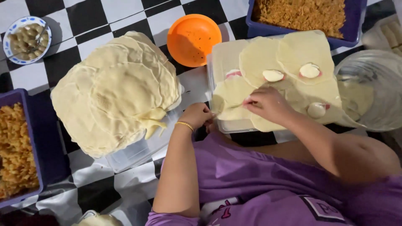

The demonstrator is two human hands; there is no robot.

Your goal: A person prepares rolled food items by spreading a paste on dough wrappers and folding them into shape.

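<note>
A tall stack of thin pale wrappers [115, 90] sits on a clear tray over a black-and-white checkered cloth [90, 16]. An orange bowl [193, 39] lies beyond it, two blue tubs of fried noodles [301, 14] [16, 155] and a small patterned dish [26, 39] nearby.

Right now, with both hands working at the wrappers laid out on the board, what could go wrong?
The left hand and right hand are on overlapping thin wrappers; pulling one could tear it or drag its neighbours. The egg halves sit loose and might roll off. The tall wrapper stack droops over its tray edge and may slide.
</note>
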